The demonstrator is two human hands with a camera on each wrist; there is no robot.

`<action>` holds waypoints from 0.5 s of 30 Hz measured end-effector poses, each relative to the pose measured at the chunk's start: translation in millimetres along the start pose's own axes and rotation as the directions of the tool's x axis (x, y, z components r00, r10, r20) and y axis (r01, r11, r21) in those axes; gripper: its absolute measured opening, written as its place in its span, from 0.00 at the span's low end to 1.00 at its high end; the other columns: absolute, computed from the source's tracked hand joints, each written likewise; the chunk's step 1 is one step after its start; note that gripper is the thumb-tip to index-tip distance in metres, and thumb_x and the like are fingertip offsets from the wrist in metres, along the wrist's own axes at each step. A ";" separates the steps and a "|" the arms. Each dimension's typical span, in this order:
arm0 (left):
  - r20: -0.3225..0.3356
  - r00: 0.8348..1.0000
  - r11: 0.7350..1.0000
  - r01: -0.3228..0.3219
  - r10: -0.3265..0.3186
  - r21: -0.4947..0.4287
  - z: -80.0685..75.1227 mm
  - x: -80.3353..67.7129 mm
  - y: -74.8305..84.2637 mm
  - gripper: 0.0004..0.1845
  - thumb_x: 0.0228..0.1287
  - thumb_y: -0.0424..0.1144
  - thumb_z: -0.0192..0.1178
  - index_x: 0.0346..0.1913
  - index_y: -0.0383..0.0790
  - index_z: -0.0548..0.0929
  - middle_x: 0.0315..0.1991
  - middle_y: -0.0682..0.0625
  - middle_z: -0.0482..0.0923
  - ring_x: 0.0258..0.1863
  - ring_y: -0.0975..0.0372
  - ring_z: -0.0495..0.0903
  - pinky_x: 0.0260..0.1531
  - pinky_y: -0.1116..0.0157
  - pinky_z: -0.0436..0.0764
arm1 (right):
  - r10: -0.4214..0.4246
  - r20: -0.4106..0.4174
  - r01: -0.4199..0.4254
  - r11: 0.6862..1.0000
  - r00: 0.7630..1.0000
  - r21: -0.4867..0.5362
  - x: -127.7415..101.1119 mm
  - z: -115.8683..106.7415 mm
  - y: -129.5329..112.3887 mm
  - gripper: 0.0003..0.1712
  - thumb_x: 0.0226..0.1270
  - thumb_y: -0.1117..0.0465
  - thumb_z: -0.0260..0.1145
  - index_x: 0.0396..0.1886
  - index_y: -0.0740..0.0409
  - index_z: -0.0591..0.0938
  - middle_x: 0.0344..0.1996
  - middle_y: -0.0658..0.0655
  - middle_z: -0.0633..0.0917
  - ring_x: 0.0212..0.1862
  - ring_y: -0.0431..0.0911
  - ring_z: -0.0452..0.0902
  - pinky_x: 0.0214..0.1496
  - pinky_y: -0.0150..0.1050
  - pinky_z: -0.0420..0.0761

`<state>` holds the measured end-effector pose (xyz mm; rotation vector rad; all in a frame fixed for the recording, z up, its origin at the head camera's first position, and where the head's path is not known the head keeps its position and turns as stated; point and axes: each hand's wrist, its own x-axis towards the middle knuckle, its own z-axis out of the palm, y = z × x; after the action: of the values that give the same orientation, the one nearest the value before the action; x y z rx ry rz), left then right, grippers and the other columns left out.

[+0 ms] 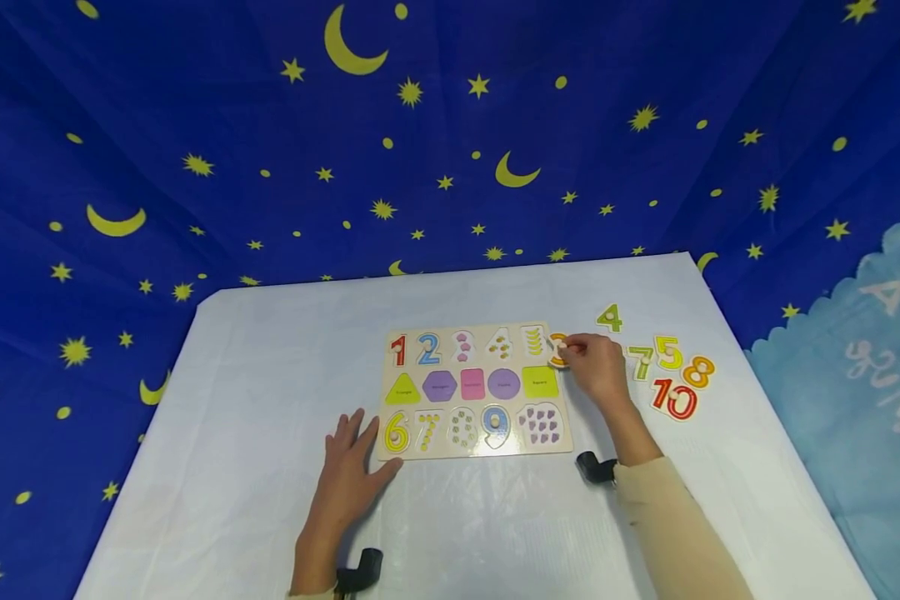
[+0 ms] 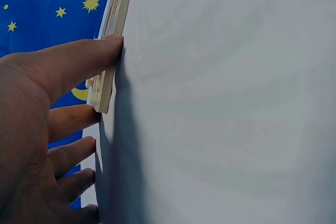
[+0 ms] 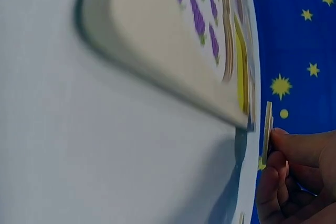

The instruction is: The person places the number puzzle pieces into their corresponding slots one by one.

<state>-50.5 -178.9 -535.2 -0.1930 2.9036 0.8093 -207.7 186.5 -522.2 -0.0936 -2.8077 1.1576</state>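
In the head view, my right hand (image 1: 598, 365) pinches an orange wooden number 3 (image 1: 557, 350) at the upper right edge of the puzzle board (image 1: 513, 450). The right wrist view shows that piece (image 3: 268, 132) edge-on between thumb and fingers, raised above the table. My left hand (image 1: 351, 467) lies spread at the board's lower left corner. Its thumb touches the board's side (image 2: 107, 90) in the left wrist view, with the index fingertip right at the corner. Red 1 (image 1: 398, 350), blue 2 (image 1: 429, 349), yellow 6 (image 1: 397, 432) and blue 9 (image 1: 495, 425) sit in their recesses.
Right of the board lie loose numbers: green 4 (image 1: 610, 317), green 7 (image 1: 641, 362), yellow 5 (image 1: 669, 352), orange 8 (image 1: 698, 372) and red 10 (image 1: 674, 399). A white cloth covers the table (image 1: 270, 358). Blue star-and-moon fabric (image 1: 435, 108) hangs behind.
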 end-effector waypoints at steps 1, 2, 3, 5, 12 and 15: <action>0.000 1.000 1.000 0.001 -0.001 0.000 0.0 0.2 -0.1 0.43 0.54 0.54 0.69 0.70 0.39 0.67 0.74 0.42 0.52 0.74 0.49 0.39 0.71 0.47 0.38 | -0.002 0.007 0.002 1.000 1.000 0.001 0.4 1.6 -2.0 0.10 0.61 0.62 0.68 0.39 0.64 0.86 0.26 0.56 0.82 0.29 0.48 0.74 0.30 0.39 0.72; 0.001 1.000 1.000 0.001 -0.001 0.001 0.0 0.6 -0.2 0.43 0.54 0.54 0.69 0.70 0.39 0.67 0.74 0.42 0.52 0.74 0.49 0.38 0.70 0.47 0.38 | -0.003 0.016 0.003 1.000 1.000 0.003 0.7 3.1 -3.9 0.11 0.62 0.62 0.68 0.40 0.64 0.86 0.27 0.56 0.82 0.29 0.48 0.74 0.30 0.39 0.73; 0.002 1.000 1.000 0.002 -0.002 0.001 0.1 1.0 -0.2 0.43 0.54 0.54 0.69 0.70 0.39 0.67 0.74 0.42 0.52 0.74 0.49 0.38 0.70 0.47 0.38 | -0.006 0.022 0.006 1.000 1.000 0.004 1.1 4.5 -5.8 0.11 0.62 0.62 0.68 0.40 0.64 0.85 0.27 0.56 0.82 0.29 0.47 0.75 0.30 0.39 0.73; 0.001 1.000 1.000 0.003 -0.003 0.003 0.3 1.6 -0.3 0.43 0.54 0.54 0.69 0.70 0.39 0.67 0.74 0.42 0.52 0.75 0.49 0.38 0.71 0.47 0.38 | -0.009 0.033 0.009 1.000 0.999 0.005 1.9 7.5 -9.7 0.11 0.62 0.61 0.68 0.41 0.64 0.85 0.27 0.56 0.82 0.29 0.47 0.75 0.30 0.38 0.74; 0.008 1.000 1.000 0.013 -0.013 0.006 1.5 1.4 -0.9 0.43 0.54 0.55 0.69 0.70 0.40 0.66 0.74 0.43 0.52 0.75 0.50 0.37 0.71 0.49 0.37 | -0.003 0.084 0.002 1.000 0.996 0.011 3.3 18.3 -22.7 0.12 0.63 0.61 0.67 0.43 0.64 0.85 0.28 0.56 0.82 0.31 0.47 0.75 0.31 0.38 0.75; 0.009 1.000 1.000 0.016 -0.016 0.003 1.5 0.8 -1.0 0.43 0.54 0.55 0.68 0.71 0.40 0.66 0.74 0.43 0.51 0.75 0.50 0.37 0.71 0.49 0.37 | -0.028 0.093 0.027 1.000 0.995 0.012 4.6 23.1 -29.0 0.12 0.63 0.61 0.68 0.42 0.64 0.85 0.27 0.55 0.81 0.30 0.47 0.74 0.30 0.38 0.74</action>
<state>-51.0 -179.1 -537.1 -0.2107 2.8906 0.8015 -215.5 150.2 -517.7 0.0002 -2.8728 1.2004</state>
